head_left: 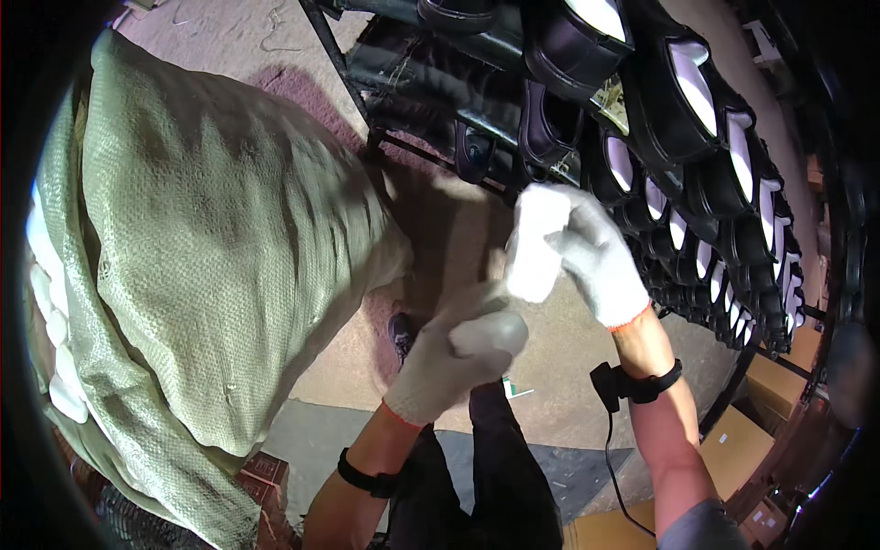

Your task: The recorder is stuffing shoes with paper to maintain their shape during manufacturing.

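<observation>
Both hands wear white knit gloves with orange cuffs. My right hand (596, 252) is closed on a white oblong wad (539, 247), which looks like shoe stuffing, held upright beside the shoe rack. Lower and to the left, my left hand (449, 362) is curled, its fingers slightly blurred. A rounded white wad (486, 334) shows in its grip, close in colour to the glove. Black shoes (550, 119) with white inside several of them stand in rows on the rack just past my right hand.
A large pale green woven sack (220, 211) fills the left side, with white rounded pieces (62, 339) at its open edge. The dark metal rack (344, 69) runs from the top down the right. Cardboard boxes (738, 449) sit at lower right. A cable (612, 467) hangs from my right wrist strap.
</observation>
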`<state>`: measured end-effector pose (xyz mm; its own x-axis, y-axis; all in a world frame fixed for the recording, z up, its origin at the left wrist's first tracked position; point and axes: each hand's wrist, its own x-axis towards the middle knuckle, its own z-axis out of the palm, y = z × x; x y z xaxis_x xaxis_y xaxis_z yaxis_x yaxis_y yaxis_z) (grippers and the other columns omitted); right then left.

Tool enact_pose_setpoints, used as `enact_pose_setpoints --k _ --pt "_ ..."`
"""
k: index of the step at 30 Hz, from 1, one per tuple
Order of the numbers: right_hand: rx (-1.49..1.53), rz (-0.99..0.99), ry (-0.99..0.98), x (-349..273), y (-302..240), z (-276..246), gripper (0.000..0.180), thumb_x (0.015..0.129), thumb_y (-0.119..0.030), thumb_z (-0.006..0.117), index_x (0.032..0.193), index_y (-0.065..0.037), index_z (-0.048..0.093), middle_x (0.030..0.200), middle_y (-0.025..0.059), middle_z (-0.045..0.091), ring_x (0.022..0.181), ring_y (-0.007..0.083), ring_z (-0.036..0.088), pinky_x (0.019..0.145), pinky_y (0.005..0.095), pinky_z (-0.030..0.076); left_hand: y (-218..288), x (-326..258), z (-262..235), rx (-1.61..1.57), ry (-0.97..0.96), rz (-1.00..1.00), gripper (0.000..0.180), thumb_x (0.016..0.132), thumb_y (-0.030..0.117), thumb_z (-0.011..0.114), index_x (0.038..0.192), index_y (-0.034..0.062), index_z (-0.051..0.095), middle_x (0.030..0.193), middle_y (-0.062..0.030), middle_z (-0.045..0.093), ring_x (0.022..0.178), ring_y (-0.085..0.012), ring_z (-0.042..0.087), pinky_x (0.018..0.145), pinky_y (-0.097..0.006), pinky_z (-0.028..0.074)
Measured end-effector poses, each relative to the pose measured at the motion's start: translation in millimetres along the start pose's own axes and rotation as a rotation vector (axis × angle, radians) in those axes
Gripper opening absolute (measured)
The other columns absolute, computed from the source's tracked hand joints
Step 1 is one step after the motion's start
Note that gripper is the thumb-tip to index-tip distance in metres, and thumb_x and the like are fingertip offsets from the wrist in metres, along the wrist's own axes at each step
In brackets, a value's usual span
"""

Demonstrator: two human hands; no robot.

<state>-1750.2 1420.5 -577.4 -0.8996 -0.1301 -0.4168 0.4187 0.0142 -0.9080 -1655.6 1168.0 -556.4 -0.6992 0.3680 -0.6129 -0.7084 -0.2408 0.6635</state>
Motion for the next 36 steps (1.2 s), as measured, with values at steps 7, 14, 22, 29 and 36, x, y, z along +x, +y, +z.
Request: enact_pose_setpoints --k 7,14,22,29,36 --pt "-0.140 -0.521 0.996 138.5 26.6 -22.1 0.037 0.104 -0.013 0.076 0.137 0.003 0.068 0.128 0.0213 0.077 0.114 0.0332 0.078 0.103 0.0409 0.061 -11.3 -6.8 -7.2 0.071 0.020 -0.085 0.076 0.084 0.018 0.084 0.155 0.0016 0.063 0.147 -0.0157 0.067 0.136 -0.0267 0.066 0.113 -0.041 0.057" --pt "-1.392 -0.137 0.477 187.8 5.9 -13.5 0.052 0.114 -0.043 0.046 0.128 -0.007 0.081 0.136 0.0261 0.077 0.131 0.0447 0.070 0.116 0.0506 0.053 -35.6 -19.6 -29.8 0.217 0.096 -0.001 0.068 0.086 0.015 0.087 0.150 0.0065 0.066 0.139 -0.0138 0.071 0.126 -0.0230 0.069 0.110 -0.039 0.057" --pt "-1.213 -0.158 0.593 186.9 11.5 -32.8 0.050 0.114 -0.045 0.062 0.145 -0.008 0.073 0.145 0.0188 0.076 0.137 0.0391 0.069 0.117 0.0449 0.052 -30.3 -2.9 -38.0 0.221 0.236 0.082 0.075 0.089 0.011 0.085 0.159 0.0029 0.058 0.151 -0.0166 0.066 0.137 -0.0262 0.064 0.115 -0.041 0.054" --pt "-0.391 -0.269 0.128 7.8 37.2 71.2 0.058 0.097 -0.011 0.078 0.153 -0.005 0.065 0.146 0.0240 0.065 0.142 0.0369 0.065 0.116 0.0481 0.055 -46.2 20.7 -38.7 0.586 0.417 0.430 0.091 0.090 0.009 0.081 0.171 0.0029 0.041 0.152 -0.0299 0.065 0.142 -0.0408 0.068 0.113 -0.048 0.058" --pt "-0.033 0.355 -0.173 -14.8 72.9 73.8 0.087 0.102 -0.034 0.082 0.172 -0.001 0.041 0.159 0.0226 0.059 0.138 0.0317 0.068 0.113 0.0414 0.058 -64.4 53.4 -46.1 0.772 0.291 0.562 0.096 0.090 -0.002 0.077 0.174 -0.0047 0.030 0.161 -0.0340 0.055 0.147 -0.0512 0.060 0.119 -0.051 0.055"
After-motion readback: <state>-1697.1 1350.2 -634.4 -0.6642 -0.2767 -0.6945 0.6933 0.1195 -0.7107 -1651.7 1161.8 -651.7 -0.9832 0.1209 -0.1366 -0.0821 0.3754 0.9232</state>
